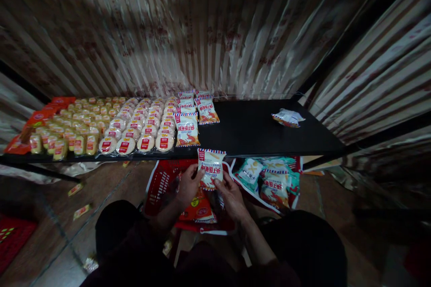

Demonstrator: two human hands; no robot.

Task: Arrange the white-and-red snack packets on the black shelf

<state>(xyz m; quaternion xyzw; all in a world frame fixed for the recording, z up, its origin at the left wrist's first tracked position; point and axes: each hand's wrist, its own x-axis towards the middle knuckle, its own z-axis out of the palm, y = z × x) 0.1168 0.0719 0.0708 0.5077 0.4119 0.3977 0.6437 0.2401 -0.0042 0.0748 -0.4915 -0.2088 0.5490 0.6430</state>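
Observation:
Between my two hands is a white-and-orange snack bag [211, 168] with a striped top edge, held upright in front of the shelf edge. My left hand [189, 186] grips its left side and my right hand [230, 195] its lower right corner. Below them sits a red basket [158, 188] holding an orange packet [198, 206] and other bags. On the black shelf [245, 130] just beyond, several matching snack bags [187, 130] stand in two columns. One more crumpled-looking bag [288, 117] lies by itself at the right.
Rows of round wrapped cakes [146, 142], small yellow wrapped cakes [79, 145] and orange packets [37, 119] fill the shelf's left part. A second basket [296, 188] with green bags [251, 172] stands under the shelf. Dropped wrapped cakes [81, 211] lie on the tiled floor. Striped curtain [202, 31] hangs behind.

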